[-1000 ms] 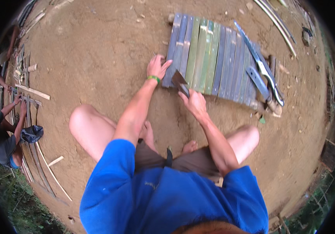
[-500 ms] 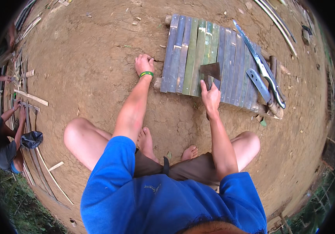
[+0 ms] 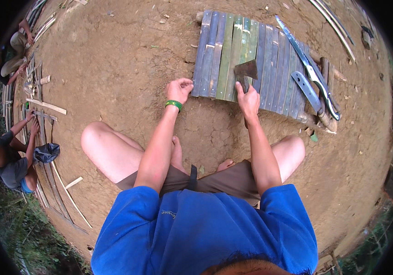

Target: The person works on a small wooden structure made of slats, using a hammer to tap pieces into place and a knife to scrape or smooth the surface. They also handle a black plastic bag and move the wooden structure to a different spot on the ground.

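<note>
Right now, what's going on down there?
A person in a blue shirt sits with knees apart, right hand gripping a hatchet over a slatted panel. The left hand is at the panel's near left corner; whether it holds anything is unclear. A saw and a holed blade lie on the panel's right side. At far left, another person is beside wooden strips.

I had the slatted panel (image 3: 268,57) lying skewed on the dirt ground (image 3: 114,68): blue-grey strips (image 3: 202,68) side by side, green ones left of centre, round poles (image 3: 329,124) poking out right. Dark flared hatchet (image 3: 246,69) sat head-away over its near edge; contact I couldn't confirm.
</note>
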The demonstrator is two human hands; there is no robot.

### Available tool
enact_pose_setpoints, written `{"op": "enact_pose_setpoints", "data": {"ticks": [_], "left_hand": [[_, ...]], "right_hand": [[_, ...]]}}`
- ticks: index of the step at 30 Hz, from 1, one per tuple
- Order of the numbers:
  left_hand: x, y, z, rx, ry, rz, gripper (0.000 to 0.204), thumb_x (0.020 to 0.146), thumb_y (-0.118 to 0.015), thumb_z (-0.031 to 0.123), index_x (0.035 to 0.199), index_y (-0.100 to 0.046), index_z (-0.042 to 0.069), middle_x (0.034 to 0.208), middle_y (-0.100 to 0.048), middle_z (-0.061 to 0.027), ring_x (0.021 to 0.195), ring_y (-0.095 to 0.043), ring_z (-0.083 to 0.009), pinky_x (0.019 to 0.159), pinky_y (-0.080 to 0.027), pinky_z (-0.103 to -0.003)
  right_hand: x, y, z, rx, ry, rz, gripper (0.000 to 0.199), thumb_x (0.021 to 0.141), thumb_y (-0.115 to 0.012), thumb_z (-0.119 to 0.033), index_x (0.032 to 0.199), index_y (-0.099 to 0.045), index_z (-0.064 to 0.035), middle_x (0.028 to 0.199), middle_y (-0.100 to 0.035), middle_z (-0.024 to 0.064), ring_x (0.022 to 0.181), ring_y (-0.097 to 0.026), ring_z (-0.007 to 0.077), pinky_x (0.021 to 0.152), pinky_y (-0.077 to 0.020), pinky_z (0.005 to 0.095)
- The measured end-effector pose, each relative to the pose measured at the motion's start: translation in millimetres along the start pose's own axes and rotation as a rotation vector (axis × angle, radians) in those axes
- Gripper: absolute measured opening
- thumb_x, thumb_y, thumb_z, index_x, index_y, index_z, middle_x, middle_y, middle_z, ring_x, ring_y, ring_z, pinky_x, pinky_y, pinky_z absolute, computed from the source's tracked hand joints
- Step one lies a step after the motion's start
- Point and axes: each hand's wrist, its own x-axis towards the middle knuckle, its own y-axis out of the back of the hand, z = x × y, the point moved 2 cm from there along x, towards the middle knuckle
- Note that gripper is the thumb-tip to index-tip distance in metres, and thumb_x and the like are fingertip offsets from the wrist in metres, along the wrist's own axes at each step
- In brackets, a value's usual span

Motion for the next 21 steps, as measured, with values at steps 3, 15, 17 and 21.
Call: {"op": "enact_pose_setpoints", "data": {"ticks": [3, 15, 17, 21], "left_hand": [[-10, -5, -10, 0.029, -0.148, 0.050, 0.014, 0.078, -0.077, 0.003, 0.092, -0.076, 0.003, 0.084, -0.072, -0.0057, 0.071, -0.064, -0.0109, 0.068, -0.054, -0.028], [-10, -6, -12, 0.035, -0.112, 0.069, 0.016, 0.076, -0.075, 0.003, 0.091, -0.072, 0.001, 0.076, -0.071, -0.0086, 0.068, -0.067, -0.0144, 0.068, -0.055, -0.030], [-9, -5, -9, 0.123, -0.195, 0.005, 0.016, 0.075, -0.075, 0.003, 0.091, -0.072, 0.002, 0.076, -0.071, -0.0091, 0.067, -0.066, -0.0157, 0.068, -0.055, -0.031], [-9, -11, -6, 0.158, -0.258, -0.013, 0.014, 0.073, -0.075, 0.002, 0.087, -0.072, 0.002, 0.076, -0.070, -0.0101, 0.066, -0.065, -0.0183, 0.067, -0.055, -0.032]], "right_hand": [[1, -4, -2, 0.016, -0.001, -0.032, 0.052, 0.090, -0.064, -0.051, 0.104, -0.070, -0.0014, 0.087, -0.069, 0.0293, 0.091, -0.066, 0.0480, 0.082, -0.0508, 0.0535], [-1, -2, 3, -0.035, -0.015, -0.040, 0.053, 0.090, -0.065, -0.053, 0.099, -0.071, -0.0009, 0.086, -0.069, 0.0284, 0.088, -0.067, 0.0468, 0.078, -0.0512, 0.0503], [-2, -1, 0, -0.020, 0.004, -0.046, 0.054, 0.090, -0.065, -0.053, 0.100, -0.071, -0.0012, 0.086, -0.069, 0.0286, 0.089, -0.067, 0.0466, 0.078, -0.0514, 0.0502], [-4, 1, -7, -0.021, -0.007, -0.085, 0.053, 0.090, -0.063, -0.053, 0.109, -0.071, -0.0042, 0.091, -0.070, 0.0285, 0.092, -0.066, 0.0476, 0.084, -0.0517, 0.0529]]}}
